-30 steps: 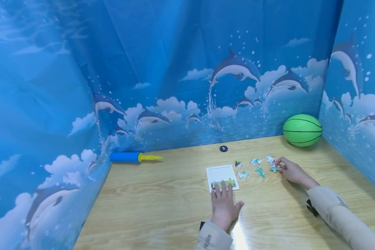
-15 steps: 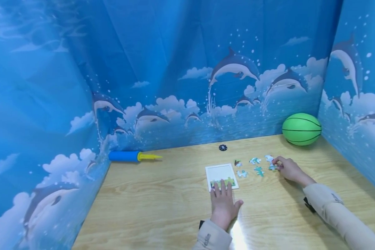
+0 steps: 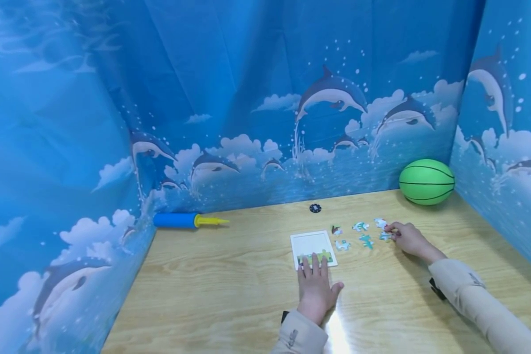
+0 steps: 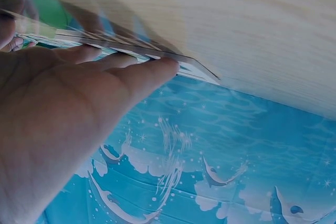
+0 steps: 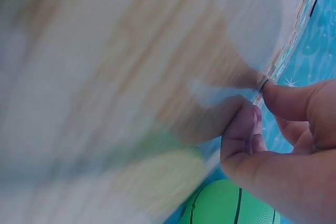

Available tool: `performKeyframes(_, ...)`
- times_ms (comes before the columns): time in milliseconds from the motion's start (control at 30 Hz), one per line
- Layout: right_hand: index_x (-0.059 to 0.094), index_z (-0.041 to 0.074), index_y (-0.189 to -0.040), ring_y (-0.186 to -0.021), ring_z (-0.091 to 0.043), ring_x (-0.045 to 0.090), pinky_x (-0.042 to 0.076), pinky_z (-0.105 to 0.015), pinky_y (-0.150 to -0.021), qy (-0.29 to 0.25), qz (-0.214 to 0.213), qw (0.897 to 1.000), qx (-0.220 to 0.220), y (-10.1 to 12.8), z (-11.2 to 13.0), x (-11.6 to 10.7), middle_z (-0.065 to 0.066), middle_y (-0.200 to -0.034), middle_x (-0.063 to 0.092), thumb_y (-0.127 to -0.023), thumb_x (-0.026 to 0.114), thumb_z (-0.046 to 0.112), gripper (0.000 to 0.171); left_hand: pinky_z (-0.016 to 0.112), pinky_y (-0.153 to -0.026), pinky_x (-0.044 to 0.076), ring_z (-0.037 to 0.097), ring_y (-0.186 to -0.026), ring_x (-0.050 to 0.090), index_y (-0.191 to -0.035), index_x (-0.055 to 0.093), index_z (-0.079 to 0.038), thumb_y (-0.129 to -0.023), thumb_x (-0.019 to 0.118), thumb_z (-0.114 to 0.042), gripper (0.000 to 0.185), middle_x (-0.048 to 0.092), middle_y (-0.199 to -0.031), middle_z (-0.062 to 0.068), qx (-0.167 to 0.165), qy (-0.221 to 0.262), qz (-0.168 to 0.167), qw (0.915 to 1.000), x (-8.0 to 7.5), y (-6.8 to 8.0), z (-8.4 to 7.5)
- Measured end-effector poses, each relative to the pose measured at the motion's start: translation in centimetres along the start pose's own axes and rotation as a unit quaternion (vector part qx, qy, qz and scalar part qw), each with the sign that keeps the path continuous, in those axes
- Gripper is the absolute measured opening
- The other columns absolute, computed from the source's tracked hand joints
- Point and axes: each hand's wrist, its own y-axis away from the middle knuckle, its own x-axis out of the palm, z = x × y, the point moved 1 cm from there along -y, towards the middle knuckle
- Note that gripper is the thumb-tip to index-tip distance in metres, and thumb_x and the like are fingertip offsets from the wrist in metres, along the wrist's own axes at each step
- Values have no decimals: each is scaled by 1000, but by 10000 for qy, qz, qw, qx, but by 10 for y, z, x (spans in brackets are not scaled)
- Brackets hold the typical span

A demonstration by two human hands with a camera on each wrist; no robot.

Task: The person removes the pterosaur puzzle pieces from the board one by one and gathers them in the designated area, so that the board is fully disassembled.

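My left hand (image 3: 315, 290) lies with straight, spread fingers on the near side of a white square puzzle tray (image 3: 307, 241). Green assembled pieces (image 3: 322, 257) fill the strip along that side. In the left wrist view, the fingertips (image 4: 168, 65) rest on the tray's edge. Farther right, my right hand (image 3: 409, 240) pinches a blue-green jigsaw piece (image 3: 385, 236) between thumb and curled fingers, low at the table; the fingers partly hide it. Several loose pieces lie between tray and right hand, among them a green one (image 3: 366, 241) and a white-blue one (image 3: 342, 245).
A black round chip (image 3: 315, 208) lies behind the tray. At the back left is a blue pump (image 3: 175, 221) with a yellow nozzle. A green ball (image 3: 427, 182) sits in the back right corner. Dolphin-printed curtains (image 3: 248, 98) bound the wooden table (image 3: 212, 285).
My right hand has shifted slightly left at the piece, its fingers closing further over it. The left hand stays on the tray. The head view has moved very slightly.
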Motion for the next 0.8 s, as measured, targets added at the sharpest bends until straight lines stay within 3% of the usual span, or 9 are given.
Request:
performKeyframes(467, 53, -8, -102, -82, -36, 45, 37, -50, -70, -35, -35, 10000, 85, 3, 2, 1, -20, -83, 53, -82, 48, -4, 21, 42, -107, 20, 28, -133, 16, -141, 18, -29, -80, 21, -70, 74, 16, -147, 1, -19, 67, 89, 9999, -1, 0, -1)
performKeyframes(667, 51, -9, -104, -85, -38, 46, 40, -52, -72, -131, 4, 9998, 116, 3, 5, 3, -26, -90, 53, -84, 48, -2, 21, 42, -107, 21, 28, -133, 17, -141, 18, -30, -80, 20, -71, 74, 16, -147, 1, -22, -25, 121, 9999, -1, -1, -1)
performKeyframes(800, 50, -9, -105, -83, -39, 46, 40, -51, -70, -148, -154, 9998, -5, 1, 10, 5, -26, -87, 53, -84, 49, -2, 22, 42, -107, 21, 27, -133, 16, -141, 17, -30, -80, 19, -71, 73, 16, -148, 0, -28, -63, 170, 9998, -1, -1, -1)
